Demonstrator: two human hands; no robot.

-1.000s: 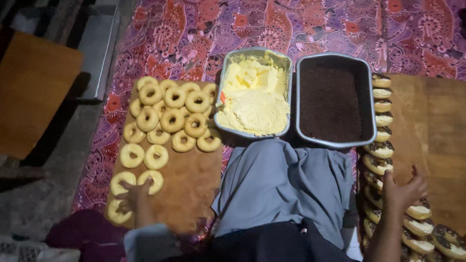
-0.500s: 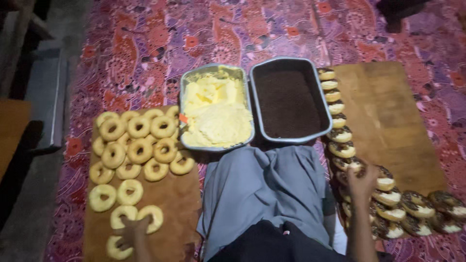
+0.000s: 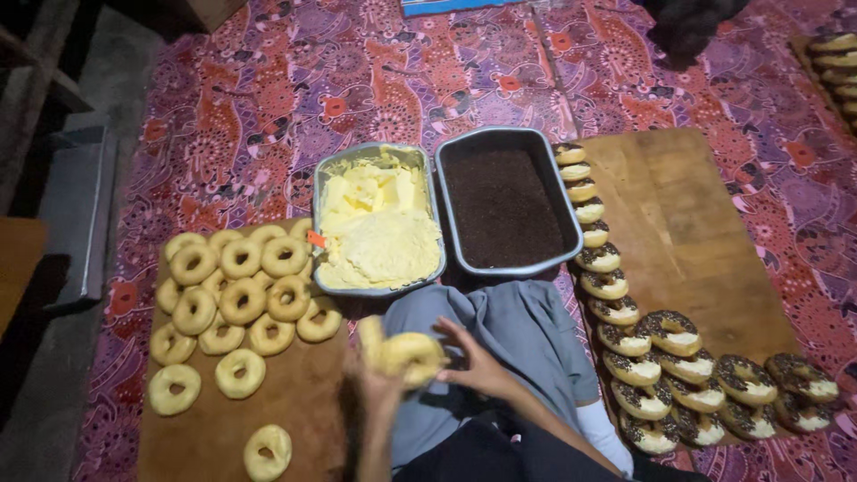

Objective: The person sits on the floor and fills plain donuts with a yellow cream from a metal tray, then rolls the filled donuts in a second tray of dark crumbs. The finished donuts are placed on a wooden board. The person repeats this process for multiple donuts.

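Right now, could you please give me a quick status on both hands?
Left hand and right hand both grip one plain ring doughnut over the lap. Nothing in the way.

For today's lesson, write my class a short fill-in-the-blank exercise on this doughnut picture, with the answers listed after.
1. Both hands hold one plain ____ above the person's lap.
2. The metal tray on the left holds pale yellow ____.
3. The tray on the right holds dark brown ____.
4. The topped doughnuts lie on the wooden board to the person's ____.

Answers: doughnut; cream; sprinkles; right
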